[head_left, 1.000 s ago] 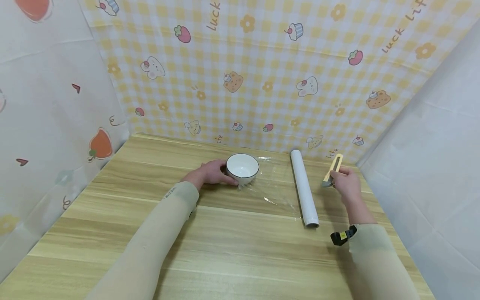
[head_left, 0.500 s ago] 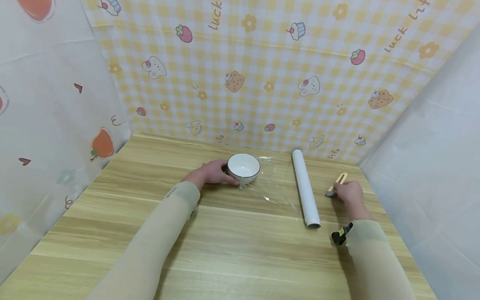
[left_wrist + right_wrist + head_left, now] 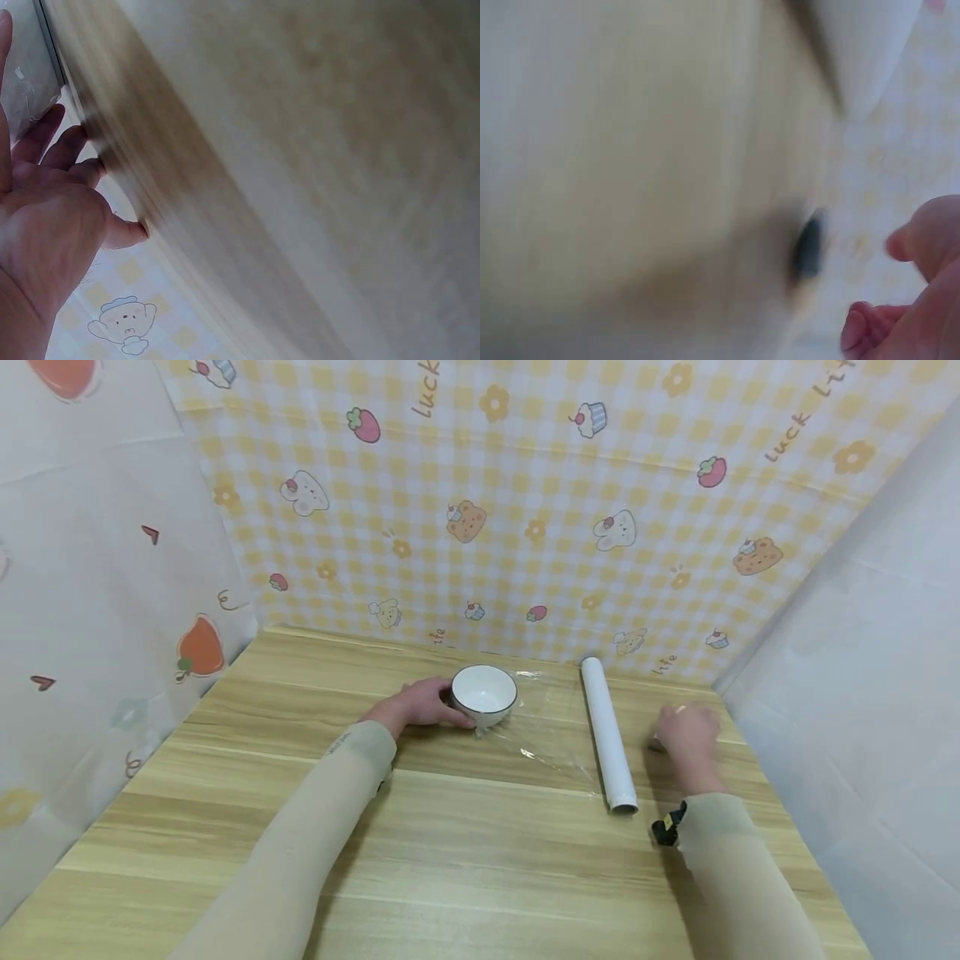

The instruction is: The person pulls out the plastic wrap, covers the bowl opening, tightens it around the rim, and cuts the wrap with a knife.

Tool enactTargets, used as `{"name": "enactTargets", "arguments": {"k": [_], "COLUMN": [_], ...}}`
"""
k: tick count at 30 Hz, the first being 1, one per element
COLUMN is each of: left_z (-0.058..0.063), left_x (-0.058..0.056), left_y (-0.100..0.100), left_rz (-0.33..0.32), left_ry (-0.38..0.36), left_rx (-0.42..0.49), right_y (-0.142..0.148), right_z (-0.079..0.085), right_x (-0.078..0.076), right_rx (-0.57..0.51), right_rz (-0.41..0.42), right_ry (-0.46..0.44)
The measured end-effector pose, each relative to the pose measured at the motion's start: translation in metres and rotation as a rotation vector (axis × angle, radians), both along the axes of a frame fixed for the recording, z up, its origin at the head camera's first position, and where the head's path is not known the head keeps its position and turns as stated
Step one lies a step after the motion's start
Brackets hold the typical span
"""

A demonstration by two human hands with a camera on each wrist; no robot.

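In the head view my left hand [image 3: 427, 702] holds the side of a white bowl [image 3: 484, 690] with a dark rim, thumb at the front and fingers behind. Clear plastic film [image 3: 543, 727] stretches from the bowl toward a white roll of cling film [image 3: 609, 739]. Right of the roll, my blurred right hand [image 3: 688, 732] hovers over a utility knife, mostly hidden there. The right wrist view shows the knife's dark end [image 3: 808, 247] at the table, apart from the hand [image 3: 919, 289], whose thumb and fingers are separated.
The wood-grain table [image 3: 465, 868] meets a yellow checked cloth backdrop [image 3: 420, 543] behind the bowl and roll. White sheets hang at the left [image 3: 112, 577] and right [image 3: 877, 693].
My right hand has lowered the utility knife to the table right of the roll and let go of it. The left hand and bowl have stayed in place.
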State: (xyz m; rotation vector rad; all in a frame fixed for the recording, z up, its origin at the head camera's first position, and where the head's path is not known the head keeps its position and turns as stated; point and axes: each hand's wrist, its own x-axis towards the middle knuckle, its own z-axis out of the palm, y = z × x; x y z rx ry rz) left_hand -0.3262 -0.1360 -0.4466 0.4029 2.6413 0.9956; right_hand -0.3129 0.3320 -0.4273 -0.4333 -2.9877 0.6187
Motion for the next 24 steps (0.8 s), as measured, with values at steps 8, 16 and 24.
{"name": "enactTargets", "arguments": {"k": [8,16,24], "left_z": [0.002,-0.003,0.0], "left_x": [0.001,0.003,0.002], "left_y": [0.0,0.001,-0.001], "left_rz": [-0.002,-0.004,0.001], "left_ry": [-0.001,0.0,-0.001], "left_rx": [-0.004,0.002,0.003], "right_y": [-0.108,-0.174,-0.184], "right_z": [0.033,0.012,-0.001], "right_x": [-0.02,-0.034,-0.033], "right_rx": [-0.245,-0.273,-0.366], "right_rz": [0.445,0.708,0.633], "right_ry": [0.102,-0.082,-0.249]}}
